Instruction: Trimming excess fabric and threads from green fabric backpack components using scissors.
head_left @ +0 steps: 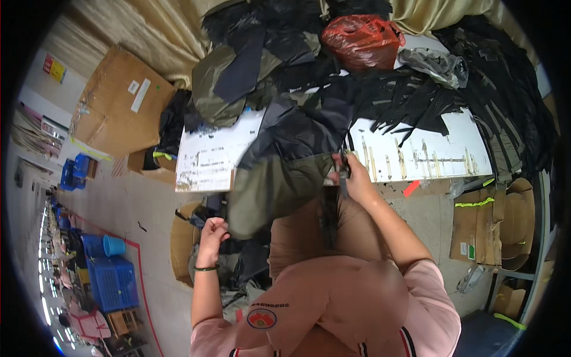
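A dark olive and navy garment piece (267, 190) hangs from the table's front edge over my lap, its lower left part smeared by motion. My right hand (355, 177) is closed at the cloth's right edge. Between its fingers is a dark narrow object (344, 169), too small to name surely. Low on the left, my left hand (215, 235) has its fingers curled together next to the cloth's lower corner. Whether it pinches the cloth or a thread there does not show.
The white table (416, 152) is worn and marked with tape strips. On it lie dark garments (262, 53), a red plastic bag (363, 41) and black cut strips (404, 98). Cardboard boxes (122, 101) stand left and right (493, 226). Blue crates (110, 279) stand at far left.
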`<action>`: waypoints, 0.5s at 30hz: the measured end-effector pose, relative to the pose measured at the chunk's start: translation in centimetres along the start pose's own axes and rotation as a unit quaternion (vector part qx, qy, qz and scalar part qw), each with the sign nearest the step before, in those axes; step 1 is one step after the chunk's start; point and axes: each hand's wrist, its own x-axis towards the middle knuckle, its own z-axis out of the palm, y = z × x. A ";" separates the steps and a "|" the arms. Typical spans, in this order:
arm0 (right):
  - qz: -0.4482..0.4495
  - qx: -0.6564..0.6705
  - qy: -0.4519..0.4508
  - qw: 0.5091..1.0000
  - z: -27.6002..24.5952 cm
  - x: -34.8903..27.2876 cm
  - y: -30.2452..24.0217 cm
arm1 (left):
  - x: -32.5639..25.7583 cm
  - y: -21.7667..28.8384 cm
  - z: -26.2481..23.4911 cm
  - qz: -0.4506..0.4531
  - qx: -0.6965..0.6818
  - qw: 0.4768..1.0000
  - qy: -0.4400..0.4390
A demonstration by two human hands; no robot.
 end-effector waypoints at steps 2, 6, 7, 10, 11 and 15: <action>0.027 -0.011 -0.022 0.999 0.6 0.4 -0.2 | 0.7 -2.9 -1.0 0.313 0.205 0.919 0.125; -0.017 -0.180 -0.059 0.982 -1.2 1.1 -4.9 | -1.4 5.2 5.6 0.483 0.318 0.813 0.067; -0.011 -0.200 -0.056 0.978 -1.3 1.4 -5.2 | -1.1 5.9 6.8 0.457 0.300 0.837 -0.029; -0.074 -0.220 -0.082 0.969 -2.4 2.9 -3.8 | 0.3 6.9 11.8 0.506 0.328 0.794 -0.078; -0.089 -0.260 -0.108 0.955 -2.6 3.6 -3.6 | 1.7 5.9 12.7 0.510 0.393 0.762 -0.074; -0.103 -0.287 -0.144 0.942 -1.3 4.5 -3.9 | 5.6 3.6 13.9 0.483 0.483 0.726 -0.074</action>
